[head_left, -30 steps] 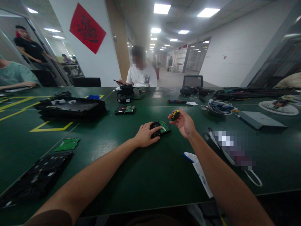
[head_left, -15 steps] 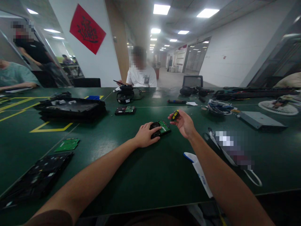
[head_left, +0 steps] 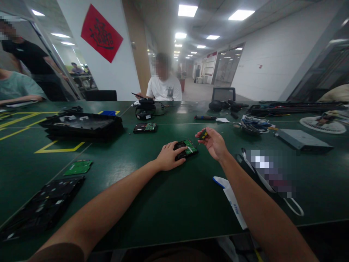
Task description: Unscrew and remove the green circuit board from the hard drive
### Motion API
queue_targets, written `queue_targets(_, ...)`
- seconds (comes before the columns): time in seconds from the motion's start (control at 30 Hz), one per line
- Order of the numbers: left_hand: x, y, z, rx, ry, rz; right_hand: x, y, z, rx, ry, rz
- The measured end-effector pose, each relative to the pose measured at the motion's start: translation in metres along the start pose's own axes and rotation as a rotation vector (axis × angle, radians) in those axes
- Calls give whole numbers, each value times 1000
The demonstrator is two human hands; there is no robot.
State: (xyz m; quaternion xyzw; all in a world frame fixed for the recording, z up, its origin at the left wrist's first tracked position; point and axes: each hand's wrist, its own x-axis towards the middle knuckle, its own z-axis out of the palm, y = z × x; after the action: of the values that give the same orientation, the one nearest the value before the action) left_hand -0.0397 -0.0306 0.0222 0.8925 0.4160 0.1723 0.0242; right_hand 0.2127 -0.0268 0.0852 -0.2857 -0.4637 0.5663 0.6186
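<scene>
My left hand (head_left: 169, 157) rests on a black hard drive (head_left: 185, 149) with a green circuit board, fingers curled over its near end and pressing it to the green table (head_left: 169, 203). My right hand (head_left: 214, 143) hovers just right of the drive, palm turned up, fingers pinched round a small black and yellow screwdriver (head_left: 203, 134). Its tip is hidden by my fingers.
A second hard drive (head_left: 145, 127) lies farther back. A black open case (head_left: 81, 125) sits at left, a green board (head_left: 78, 167) and a black panel (head_left: 40, 207) nearer. A lanyard (head_left: 231, 200), cables (head_left: 253, 123) and a grey box (head_left: 302, 139) lie right. A person in white (head_left: 164, 89) sits opposite.
My right hand has turned the screwdriver slightly in its fingers and dipped a little. My left hand and the drive have stayed put. A person at far left has walked left.
</scene>
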Motion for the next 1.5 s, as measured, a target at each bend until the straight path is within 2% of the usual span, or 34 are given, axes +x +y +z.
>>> queue_targets(0.13, 0, 0, 1, 0, -2, -1, 1, 0, -2, 52, -3, 46)
queue_targets(0.4, 1, -1, 3, 2, -2, -4, -1, -1, -2, -8, 20, -9)
queue_targets(0.67, 0, -1, 1, -1, -12, -11, 0, -2, -1, 24, 44, 83)
queue_targets(0.9, 0, 0, 1, -5, -7, -12, -2, -1, 1, -98, 70, -59)
queue_targets(1.2, 0, 1, -1, -25, -7, -13, 0, 0, 0, -35, 49, -8)
queue_targets(1.5, 0, 1, 0, -14, -3, -17, -2, 0, 2, -83, 41, -56)
